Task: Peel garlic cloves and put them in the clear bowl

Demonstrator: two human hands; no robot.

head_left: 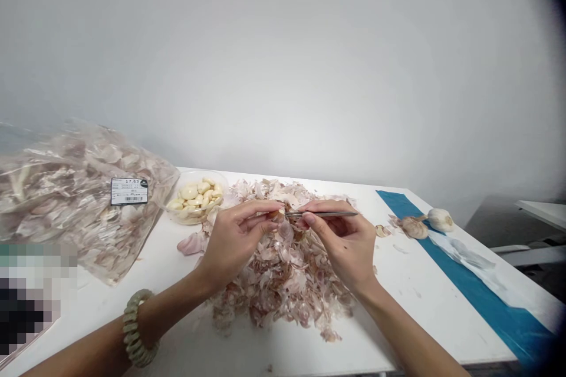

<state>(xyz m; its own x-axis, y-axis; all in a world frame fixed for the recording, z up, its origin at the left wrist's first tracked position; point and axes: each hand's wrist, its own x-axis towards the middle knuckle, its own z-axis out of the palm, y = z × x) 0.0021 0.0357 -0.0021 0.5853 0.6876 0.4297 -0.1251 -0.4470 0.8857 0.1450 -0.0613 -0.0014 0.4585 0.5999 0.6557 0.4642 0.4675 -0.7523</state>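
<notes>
Over a pile of papery garlic skins, both hands meet. My left hand pinches a small brownish garlic clove between thumb and fingertips. In my right hand is a thin metal tool, held level, its tip at the clove. Just left of the pile stands a clear round bowl with several peeled cloves in it.
A clear plastic bag full of skins lies at the left on the white table. To the right are a blue strip, a white garlic bulb, a brownish bulb and a crumpled clear plastic bag.
</notes>
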